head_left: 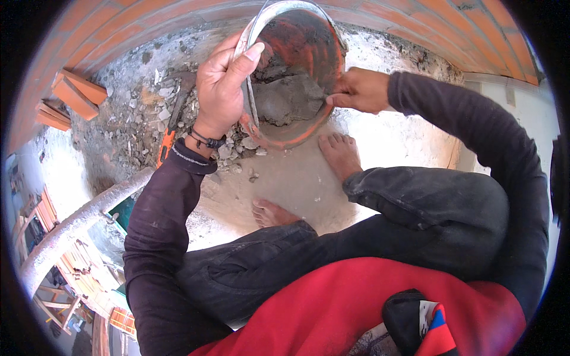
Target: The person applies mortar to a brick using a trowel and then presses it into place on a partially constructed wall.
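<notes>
Orange plastic, smeared grey inside, makes up the bucket (309,65) that sits tilted at the top of the head view, on a rough concrete ledge (297,178) in front of a curved brick wall (148,24). A lump of wet grey mortar (291,98) lies in the bucket's lower part. The left hand (222,89) grips the near left rim together with the metal bail handle (252,35), its fingers (246,62) clenched over the edge and the thumb pressed along the rim. The right hand (359,89) reaches in from the other side, fingers pinched at the inner wall just where the mortar meets it; whether anything is held between them I cannot tell. Both forearms wear dark long sleeves, and the left wrist carries a dark cord bracelet (208,141). Two bare feet (339,153) stand on the ledge just below the bucket. Left of the left hand lie broken mortar rubble (148,115) and an orange-handled tool (169,139). A few loose bricks (71,98) sit further left, and a grey pipe rail (77,222) crosses below them.
</notes>
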The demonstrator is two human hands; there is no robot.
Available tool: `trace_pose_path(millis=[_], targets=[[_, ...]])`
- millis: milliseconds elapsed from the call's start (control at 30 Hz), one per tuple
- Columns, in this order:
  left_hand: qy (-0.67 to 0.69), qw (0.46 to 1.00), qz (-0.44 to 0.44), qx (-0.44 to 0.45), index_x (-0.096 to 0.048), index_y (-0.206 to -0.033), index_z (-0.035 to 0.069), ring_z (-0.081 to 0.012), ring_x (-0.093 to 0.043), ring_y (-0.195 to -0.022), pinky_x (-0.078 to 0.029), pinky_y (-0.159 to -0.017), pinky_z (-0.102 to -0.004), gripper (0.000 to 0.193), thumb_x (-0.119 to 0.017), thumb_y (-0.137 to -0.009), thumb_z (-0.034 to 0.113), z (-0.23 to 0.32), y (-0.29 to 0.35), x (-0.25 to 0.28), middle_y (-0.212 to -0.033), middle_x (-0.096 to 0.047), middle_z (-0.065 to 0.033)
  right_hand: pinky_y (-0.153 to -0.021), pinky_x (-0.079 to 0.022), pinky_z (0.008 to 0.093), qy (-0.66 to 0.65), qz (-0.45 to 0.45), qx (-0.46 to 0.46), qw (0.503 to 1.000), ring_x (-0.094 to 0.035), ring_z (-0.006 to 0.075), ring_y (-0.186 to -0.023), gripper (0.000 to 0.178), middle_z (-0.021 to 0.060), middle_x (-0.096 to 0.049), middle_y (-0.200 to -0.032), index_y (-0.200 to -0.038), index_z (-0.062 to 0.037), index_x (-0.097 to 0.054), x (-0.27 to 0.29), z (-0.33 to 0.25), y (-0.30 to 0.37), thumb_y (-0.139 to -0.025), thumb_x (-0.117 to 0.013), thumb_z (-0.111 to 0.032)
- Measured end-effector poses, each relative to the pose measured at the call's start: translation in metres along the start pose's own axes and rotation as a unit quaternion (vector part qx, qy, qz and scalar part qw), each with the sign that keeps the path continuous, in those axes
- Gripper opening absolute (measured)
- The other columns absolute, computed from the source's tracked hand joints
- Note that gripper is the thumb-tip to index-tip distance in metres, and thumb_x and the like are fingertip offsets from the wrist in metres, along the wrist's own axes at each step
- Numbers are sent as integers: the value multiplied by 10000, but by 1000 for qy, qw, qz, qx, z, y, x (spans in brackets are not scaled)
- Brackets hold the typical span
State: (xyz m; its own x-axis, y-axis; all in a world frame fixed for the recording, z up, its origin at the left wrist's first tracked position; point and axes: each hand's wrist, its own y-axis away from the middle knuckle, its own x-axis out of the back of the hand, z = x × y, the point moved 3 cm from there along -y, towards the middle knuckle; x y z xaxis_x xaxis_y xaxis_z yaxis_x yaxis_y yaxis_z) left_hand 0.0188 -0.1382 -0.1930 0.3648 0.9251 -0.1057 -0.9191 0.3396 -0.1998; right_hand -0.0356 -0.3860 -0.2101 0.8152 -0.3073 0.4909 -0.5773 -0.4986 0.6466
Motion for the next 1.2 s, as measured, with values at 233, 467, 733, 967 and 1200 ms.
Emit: trace_pose_path(millis=[233, 467, 733, 967, 1200], targets=[[2, 1000, -2, -12, -688, -946, -83, -141, -579, -1045, -441, -879, -272, 213, -631, -938, 122, -2, -2, 2, -1299, -617, -153, -633, -502, 469, 252, 246, 93, 931, -642, 374, -693, 278, 183, -646, -732, -928, -19, -655, 2, 11, 44, -931, -619, -294], [-37, 998, -15, -51, -703, -825, -58, -211, -605, -1076, -441, -920, -326, 236, -673, -900, 164, -3, -6, -5, -1191, -676, -177, -602, -510, 412, 59, 148, 55, 986, -589, 299, -571, 353, 130, -540, -601, -850, 5, -588, 29, -20, 36, -1012, -512, -298], [-90, 990, -56, -96, -726, -855, -38, -263, -589, -1162, -416, -994, -361, 210, -695, -881, 168, 0, -3, -23, -1134, -703, -160, -571, -523, 420, 107, -48, -182, 976, -607, 281, -496, 493, 203, -636, -628, -860, 61, -664, 44, -2, 22, -1038, -419, -328], [-76, 991, -62, -93, -733, -890, -32, -263, -577, -1187, -412, -1003, -366, 210, -691, -880, 174, 0, -3, -25, -1159, -698, -158, -584, -526, 458, 48, -45, -187, 980, -606, 371, -533, 493, 200, -592, -569, -852, 82, -619, 32, -51, 16, -1037, -402, -320], [-72, 993, -49, -76, -726, -895, -40, -248, -597, -1135, -441, -957, -344, 221, -683, -892, 178, -1, -4, -11, -1157, -693, -155, -680, -506, 472, 314, 113, -40, 942, -640, 394, -694, 272, 195, -607, -656, -898, -8, -630, 58, -40, 50, -949, -586, -271]])
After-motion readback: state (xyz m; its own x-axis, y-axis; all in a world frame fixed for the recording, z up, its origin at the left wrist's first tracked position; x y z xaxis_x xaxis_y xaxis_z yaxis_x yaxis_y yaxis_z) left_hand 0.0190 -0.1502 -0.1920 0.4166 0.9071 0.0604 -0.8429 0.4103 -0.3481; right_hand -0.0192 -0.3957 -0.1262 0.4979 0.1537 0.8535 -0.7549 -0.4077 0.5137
